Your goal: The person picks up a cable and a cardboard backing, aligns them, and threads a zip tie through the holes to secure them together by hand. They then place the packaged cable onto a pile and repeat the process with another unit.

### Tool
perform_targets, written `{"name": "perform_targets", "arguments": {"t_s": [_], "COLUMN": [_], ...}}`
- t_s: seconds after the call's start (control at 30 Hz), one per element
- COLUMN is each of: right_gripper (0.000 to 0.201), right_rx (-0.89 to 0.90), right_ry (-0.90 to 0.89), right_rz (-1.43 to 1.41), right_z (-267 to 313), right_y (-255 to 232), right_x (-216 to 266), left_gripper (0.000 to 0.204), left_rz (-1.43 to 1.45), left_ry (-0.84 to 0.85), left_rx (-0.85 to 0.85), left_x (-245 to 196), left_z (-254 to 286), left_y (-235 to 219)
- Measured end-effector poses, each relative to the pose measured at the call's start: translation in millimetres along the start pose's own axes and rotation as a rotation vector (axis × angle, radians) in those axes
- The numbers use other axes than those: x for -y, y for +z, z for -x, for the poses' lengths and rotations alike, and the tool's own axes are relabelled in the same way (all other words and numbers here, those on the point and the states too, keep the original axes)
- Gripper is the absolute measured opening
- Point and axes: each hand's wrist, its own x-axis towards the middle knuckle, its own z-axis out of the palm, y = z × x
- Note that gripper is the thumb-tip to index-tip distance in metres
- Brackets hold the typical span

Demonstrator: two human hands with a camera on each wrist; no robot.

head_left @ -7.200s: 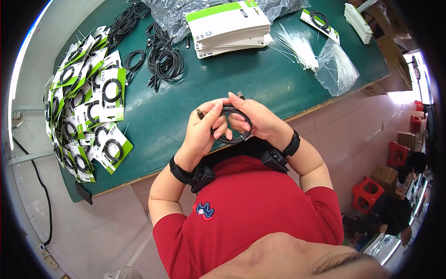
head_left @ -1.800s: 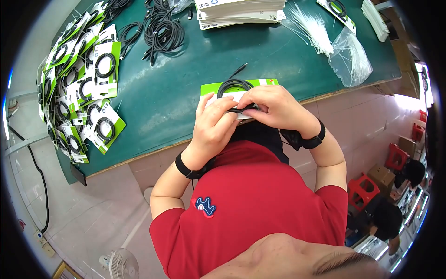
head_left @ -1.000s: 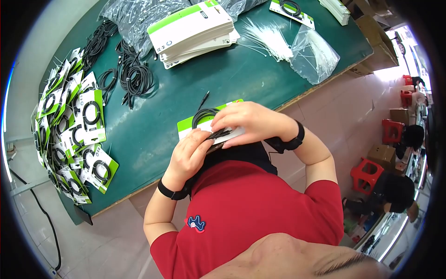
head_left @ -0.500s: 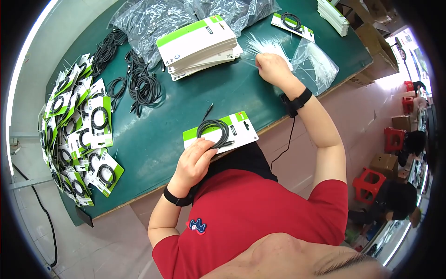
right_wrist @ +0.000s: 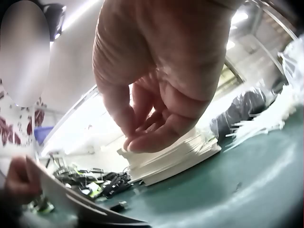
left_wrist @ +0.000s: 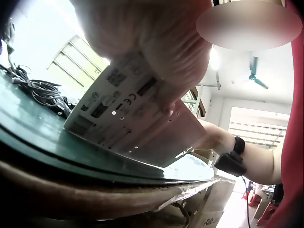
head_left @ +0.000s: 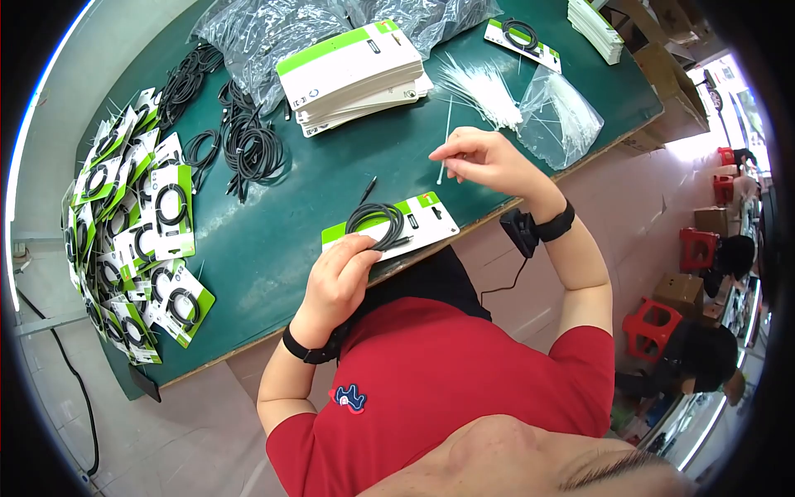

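My left hand (head_left: 338, 277) pinches the near edge of a white and green backing card (head_left: 435, 225), with a coiled black cable (head_left: 396, 217) lying on its printed face. One cable plug sticks out beyond the card's far edge. In the left wrist view, the printed back of the card shows under my left hand (left_wrist: 152, 38). To the right of the card, my right hand (head_left: 497, 163) pinches a thin white cable tie (head_left: 450, 118) above the table. Its thumb and fingertips meet in the right wrist view, where the tie does not stand out.
A stack of cards (head_left: 352, 70) stands ahead, before clear plastic bags (head_left: 265, 50). Loose cable ties (head_left: 489, 95) and a bag of ties (head_left: 563, 116) lie at right. Carded cables (head_left: 132, 232) are heaped at left, near loose black cables (head_left: 248, 145). The table edge (head_left: 240, 352) runs beside me.
Both hands first held the coil, then set it on a card. My right hand went to the loose cable ties and has come back toward the card with one; my left hand stayed.
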Motion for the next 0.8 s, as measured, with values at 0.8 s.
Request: {"name": "perform_targets", "arguments": {"t_s": [0.8], "right_gripper": [0.016], "right_rx": [-0.205], "right_ry": [-0.083], "right_rz": [0.505], "right_z": [8], "right_y": [8], "right_x": [19], "left_gripper": [0.019], "left_rz": [0.038], "left_ry": [-0.139], "left_rx": [-0.066], "left_x": [-6], "left_z": [-12], "left_y": [-17]}}
